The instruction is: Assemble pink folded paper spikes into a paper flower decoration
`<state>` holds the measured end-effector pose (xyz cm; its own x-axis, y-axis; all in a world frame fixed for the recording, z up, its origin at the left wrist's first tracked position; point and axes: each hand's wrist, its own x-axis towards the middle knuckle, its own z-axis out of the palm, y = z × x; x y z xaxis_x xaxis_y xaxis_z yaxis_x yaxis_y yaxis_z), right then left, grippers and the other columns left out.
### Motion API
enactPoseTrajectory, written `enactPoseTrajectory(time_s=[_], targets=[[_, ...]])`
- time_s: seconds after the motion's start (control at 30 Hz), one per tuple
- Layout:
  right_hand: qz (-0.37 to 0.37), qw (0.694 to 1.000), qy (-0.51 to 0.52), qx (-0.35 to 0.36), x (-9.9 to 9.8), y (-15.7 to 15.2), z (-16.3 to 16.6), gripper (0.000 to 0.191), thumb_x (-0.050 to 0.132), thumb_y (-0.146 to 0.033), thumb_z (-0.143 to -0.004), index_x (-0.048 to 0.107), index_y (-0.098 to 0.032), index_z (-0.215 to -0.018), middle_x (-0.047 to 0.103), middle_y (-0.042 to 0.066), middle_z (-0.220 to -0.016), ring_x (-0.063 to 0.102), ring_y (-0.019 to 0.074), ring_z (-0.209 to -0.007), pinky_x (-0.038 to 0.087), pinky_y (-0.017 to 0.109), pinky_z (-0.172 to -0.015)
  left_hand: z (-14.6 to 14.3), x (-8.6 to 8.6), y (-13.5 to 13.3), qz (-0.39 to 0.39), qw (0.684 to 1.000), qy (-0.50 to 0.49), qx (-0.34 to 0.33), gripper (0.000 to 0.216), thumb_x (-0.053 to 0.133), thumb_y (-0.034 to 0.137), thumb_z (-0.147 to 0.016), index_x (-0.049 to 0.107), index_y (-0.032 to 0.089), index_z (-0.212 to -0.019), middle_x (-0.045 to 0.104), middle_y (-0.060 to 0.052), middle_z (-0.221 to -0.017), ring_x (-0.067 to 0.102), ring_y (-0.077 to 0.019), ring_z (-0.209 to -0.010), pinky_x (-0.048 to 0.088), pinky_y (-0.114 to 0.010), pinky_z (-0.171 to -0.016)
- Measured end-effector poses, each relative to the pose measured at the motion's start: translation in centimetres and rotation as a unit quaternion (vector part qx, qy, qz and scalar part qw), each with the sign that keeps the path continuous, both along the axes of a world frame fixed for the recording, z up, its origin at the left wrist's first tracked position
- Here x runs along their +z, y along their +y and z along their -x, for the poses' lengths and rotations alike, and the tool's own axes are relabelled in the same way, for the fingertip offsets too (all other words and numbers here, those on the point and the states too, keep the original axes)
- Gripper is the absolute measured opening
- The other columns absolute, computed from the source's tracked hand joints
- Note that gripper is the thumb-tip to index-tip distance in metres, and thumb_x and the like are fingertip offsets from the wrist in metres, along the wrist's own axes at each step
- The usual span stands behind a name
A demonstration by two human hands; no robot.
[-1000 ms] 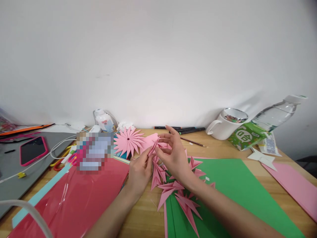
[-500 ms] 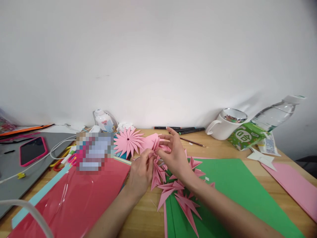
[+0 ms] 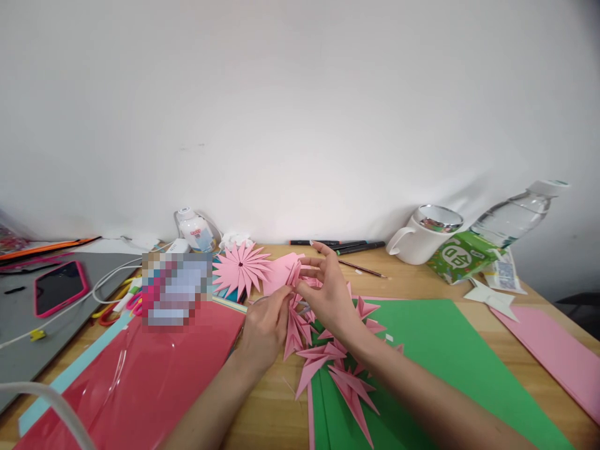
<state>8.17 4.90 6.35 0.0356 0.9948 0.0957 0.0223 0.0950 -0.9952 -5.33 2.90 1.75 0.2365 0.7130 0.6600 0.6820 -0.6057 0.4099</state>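
Observation:
Between my hands is a folded pink paper piece with thin pointed layers. My left hand pinches its lower end, fingers closed. On its right side, my right hand grips it between thumb and fingertips, the index finger raised. Several folded pink paper pieces with sharp points lie below and behind my right wrist, partly on a green sheet. A round pink pleated paper star rests just beyond my left hand, beside a flat pink sheet.
Left are a red folder, a phone in a pink case and a white bottle. Markers and a pencil lie at the back. A white mug, green packet, tilted water bottle and pink paper are right.
The whole view has shifted slightly, so things sit a little further left. Both hands keep their hold on the folded pink paper, with only small finger movement.

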Motion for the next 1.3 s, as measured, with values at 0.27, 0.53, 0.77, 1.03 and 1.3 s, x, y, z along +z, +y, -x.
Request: enactPoseTrajectory(time_s=[0.27, 0.53, 0.77, 1.03, 1.3], targets=[[0.008, 1.000, -0.017, -0.013, -0.1, 0.0, 0.1, 0.069, 0.050, -0.014, -0.064, 0.025, -0.023, -0.128, 0.048, 0.007, -0.104, 0.054, 0.0193, -0.094, 0.052, 0.029, -0.062, 0.1, -0.4, 0.4, -0.058, 0.998, -0.011, -0.005, 0.026, 0.046, 0.010, -0.085, 0.056, 0.017, -0.107, 0.071, -0.006, -0.087, 0.066, -0.0125, -0.074, 0.050, -0.020, -0.066], [-0.011, 1.000, -0.001, -0.005, -0.4, 0.2, 0.2, 0.066, 0.050, -0.014, -0.064, 0.026, -0.023, -0.125, 0.049, 0.006, -0.102, 0.057, 0.0161, -0.086, 0.051, 0.028, -0.063, 0.2, 0.2, 0.4, -0.062, 0.997, 0.001, -0.034, 0.025, 0.044, 0.005, -0.084, 0.058, 0.016, -0.102, 0.070, -0.005, -0.083, 0.066, -0.0114, -0.073, 0.050, -0.019, -0.065], [-0.045, 0.996, -0.029, -0.072, -0.2, 0.6, -0.6, 0.035, 0.057, -0.032, -0.072, 0.049, -0.018, -0.103, 0.055, 0.009, -0.103, 0.054, 0.0185, -0.098, 0.048, 0.034, -0.080, 0.3, 0.1, 0.6, -0.059, 0.998, -0.020, -0.018, 0.022, 0.047, 0.005, -0.083, 0.057, 0.017, -0.099, 0.070, -0.003, -0.080, 0.067, -0.0117, -0.069, 0.050, -0.020, -0.060], [-0.075, 0.976, -0.201, 0.038, 0.7, -0.1, -1.2, 0.016, 0.054, -0.030, -0.079, 0.062, -0.018, -0.075, 0.054, 0.006, -0.092, 0.053, 0.0181, -0.087, 0.045, 0.036, -0.079, 0.3, 0.2, 0.5, -0.069, 0.997, -0.007, 0.019, 0.016, 0.046, 0.009, -0.084, 0.059, 0.017, -0.091, 0.069, -0.002, -0.073, 0.065, -0.0110, -0.063, 0.048, -0.020, -0.057], [-0.111, 0.942, -0.316, -0.009, 0.8, -1.2, -0.2, 0.012, 0.054, -0.019, -0.079, 0.063, -0.016, -0.072, 0.050, 0.008, -0.091, 0.051, 0.0215, -0.089, 0.043, 0.038, -0.079, 0.3, 0.5, 0.4, -0.086, 0.996, 0.034, 0.012, 0.017, 0.043, 0.008, -0.085, 0.058, 0.015, -0.082, 0.062, -0.001, -0.064, 0.057, -0.0101, -0.055, 0.041, -0.020, -0.052]])
